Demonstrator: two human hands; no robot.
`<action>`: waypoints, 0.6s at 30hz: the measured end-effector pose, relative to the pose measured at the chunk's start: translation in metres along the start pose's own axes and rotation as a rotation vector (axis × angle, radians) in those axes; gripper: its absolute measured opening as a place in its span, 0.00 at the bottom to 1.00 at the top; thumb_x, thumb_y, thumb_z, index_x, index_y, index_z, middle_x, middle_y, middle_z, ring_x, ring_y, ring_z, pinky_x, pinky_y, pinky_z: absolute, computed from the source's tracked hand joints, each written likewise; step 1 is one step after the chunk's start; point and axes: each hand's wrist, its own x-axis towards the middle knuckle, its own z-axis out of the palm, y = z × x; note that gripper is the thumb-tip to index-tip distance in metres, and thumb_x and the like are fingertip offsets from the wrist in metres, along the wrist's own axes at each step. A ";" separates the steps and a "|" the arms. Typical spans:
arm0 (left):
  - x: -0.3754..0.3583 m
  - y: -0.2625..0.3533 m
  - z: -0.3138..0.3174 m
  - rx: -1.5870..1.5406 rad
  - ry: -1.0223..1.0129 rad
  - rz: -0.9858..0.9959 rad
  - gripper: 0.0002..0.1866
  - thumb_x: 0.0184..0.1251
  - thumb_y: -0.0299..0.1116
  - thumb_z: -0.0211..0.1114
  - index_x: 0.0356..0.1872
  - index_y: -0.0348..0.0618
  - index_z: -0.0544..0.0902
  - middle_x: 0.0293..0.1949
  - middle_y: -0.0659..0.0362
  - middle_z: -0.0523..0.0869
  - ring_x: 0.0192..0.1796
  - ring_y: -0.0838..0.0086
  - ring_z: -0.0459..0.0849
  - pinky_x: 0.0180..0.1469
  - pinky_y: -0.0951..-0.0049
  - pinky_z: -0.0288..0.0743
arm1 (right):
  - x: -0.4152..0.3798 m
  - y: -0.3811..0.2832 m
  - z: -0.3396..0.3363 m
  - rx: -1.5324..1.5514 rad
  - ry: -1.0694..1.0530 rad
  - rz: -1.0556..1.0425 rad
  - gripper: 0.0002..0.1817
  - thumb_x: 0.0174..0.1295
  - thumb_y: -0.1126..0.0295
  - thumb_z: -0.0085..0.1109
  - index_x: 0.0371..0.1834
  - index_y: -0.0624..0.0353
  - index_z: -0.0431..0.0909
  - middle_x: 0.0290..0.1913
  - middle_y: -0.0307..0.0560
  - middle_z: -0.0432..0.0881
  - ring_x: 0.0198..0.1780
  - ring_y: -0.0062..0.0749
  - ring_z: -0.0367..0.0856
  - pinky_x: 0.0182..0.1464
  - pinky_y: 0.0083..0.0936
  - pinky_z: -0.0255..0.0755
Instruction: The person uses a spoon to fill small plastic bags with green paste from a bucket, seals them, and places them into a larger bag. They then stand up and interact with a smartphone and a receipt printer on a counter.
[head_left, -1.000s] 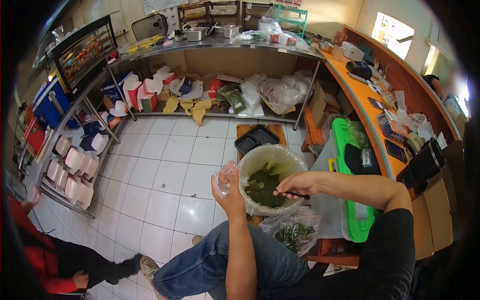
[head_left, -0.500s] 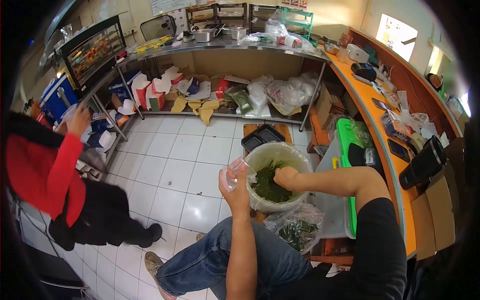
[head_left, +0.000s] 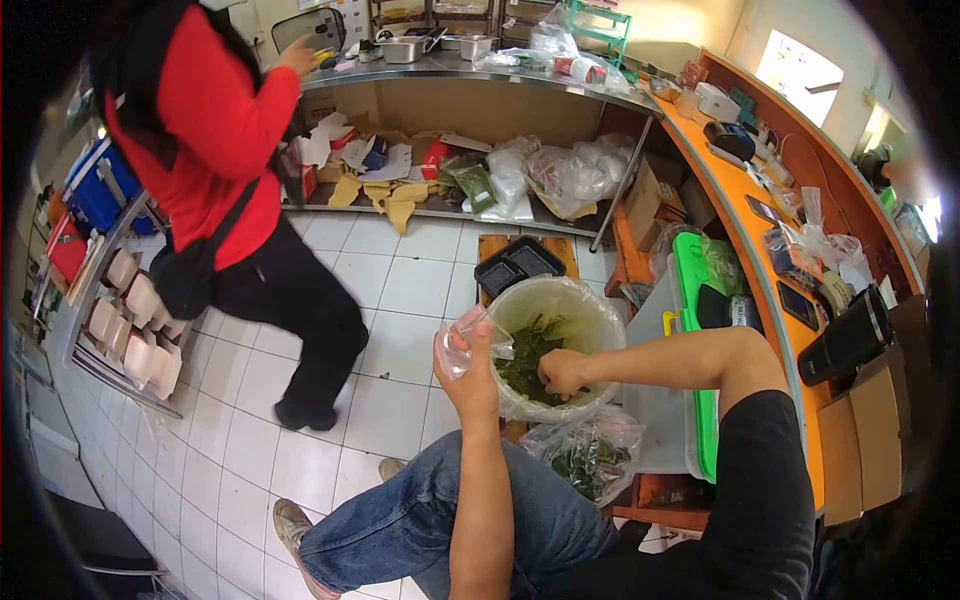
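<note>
My left hand (head_left: pixel 468 372) is closed around a clear plastic bag (head_left: pixel 462 340), held up just left of a white bucket (head_left: pixel 606 312). Clear plastic lines the bucket, and chopped-looking wet green leaves (head_left: pixel 520 372) fill its lower part. Down inside it, my right hand (head_left: pixel 563 373) has its fingers bunched at the leaves; the fingertips are partly hidden among them. Against the near side of the bucket rests a clear bag of green leaves (head_left: pixel 592 462). A black compartment tray (head_left: pixel 520 266) lies on a wooden stool (head_left: pixel 556 248) just beyond.
A person in a red top (head_left: pixel 225 210) stands mid-stride at left. A lidded bin (head_left: pixel 695 360) is at my right, beside an orange counter (head_left: pixel 735 185) with a black tumbler (head_left: pixel 848 335). A steel table (head_left: pixel 480 75) spans the back.
The person in red has stepped from the far left towards the back table. My right hand has moved slightly lower and left in the leaves; my left hand stays nearly still.
</note>
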 end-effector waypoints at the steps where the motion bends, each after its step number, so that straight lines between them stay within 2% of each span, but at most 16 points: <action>1: 0.000 0.002 0.000 0.020 -0.011 0.007 0.20 0.65 0.33 0.73 0.29 0.47 0.65 0.38 0.60 0.82 0.40 0.79 0.76 0.47 0.78 0.70 | 0.003 0.003 0.000 0.005 0.001 0.001 0.12 0.59 0.70 0.62 0.42 0.67 0.84 0.28 0.51 0.88 0.29 0.36 0.89 0.32 0.30 0.81; 3: -0.001 0.002 -0.001 0.044 -0.021 0.015 0.20 0.66 0.33 0.72 0.29 0.47 0.65 0.38 0.59 0.82 0.40 0.79 0.76 0.47 0.78 0.70 | 0.013 0.008 0.000 0.167 0.072 0.056 0.13 0.63 0.70 0.60 0.46 0.67 0.81 0.28 0.50 0.88 0.26 0.30 0.88 0.30 0.27 0.81; 6: -0.002 0.003 -0.001 0.116 -0.043 0.070 0.19 0.67 0.33 0.71 0.29 0.45 0.66 0.41 0.56 0.84 0.42 0.77 0.78 0.49 0.77 0.71 | 0.023 0.009 -0.001 0.243 0.043 0.081 0.12 0.64 0.71 0.61 0.46 0.68 0.81 0.30 0.49 0.88 0.28 0.31 0.88 0.29 0.28 0.81; 7: -0.003 0.004 0.000 0.044 -0.049 0.071 0.17 0.67 0.32 0.71 0.31 0.44 0.67 0.43 0.54 0.85 0.44 0.76 0.79 0.51 0.76 0.72 | 0.025 0.007 0.002 0.249 0.046 0.077 0.12 0.64 0.71 0.61 0.46 0.68 0.81 0.30 0.49 0.88 0.28 0.31 0.88 0.29 0.28 0.81; 9: -0.003 0.006 0.000 -0.024 -0.061 0.073 0.16 0.67 0.32 0.70 0.32 0.43 0.69 0.45 0.52 0.85 0.45 0.76 0.80 0.52 0.75 0.73 | 0.028 0.000 0.006 0.587 0.046 0.143 0.09 0.63 0.74 0.62 0.44 0.67 0.82 0.32 0.47 0.86 0.28 0.30 0.87 0.28 0.26 0.81; 10: -0.003 0.006 0.000 -0.036 -0.039 0.044 0.15 0.68 0.31 0.70 0.33 0.42 0.69 0.47 0.49 0.85 0.46 0.74 0.81 0.53 0.74 0.73 | 0.029 -0.005 0.005 0.593 0.047 0.140 0.09 0.63 0.74 0.62 0.44 0.67 0.82 0.32 0.47 0.86 0.28 0.30 0.87 0.28 0.26 0.81; 12: -0.004 0.005 0.000 -0.047 -0.024 0.010 0.14 0.68 0.31 0.70 0.35 0.41 0.70 0.50 0.47 0.85 0.48 0.72 0.82 0.55 0.72 0.74 | 0.029 -0.010 0.005 0.813 -0.008 0.186 0.07 0.62 0.76 0.63 0.42 0.65 0.83 0.32 0.44 0.84 0.28 0.27 0.85 0.27 0.23 0.80; 18: -0.004 0.008 0.002 -0.049 0.031 -0.025 0.14 0.67 0.31 0.70 0.35 0.42 0.70 0.51 0.47 0.84 0.48 0.69 0.83 0.55 0.70 0.75 | 0.002 -0.002 -0.015 0.955 -0.141 0.162 0.07 0.65 0.74 0.60 0.43 0.63 0.84 0.30 0.39 0.81 0.27 0.21 0.79 0.25 0.19 0.75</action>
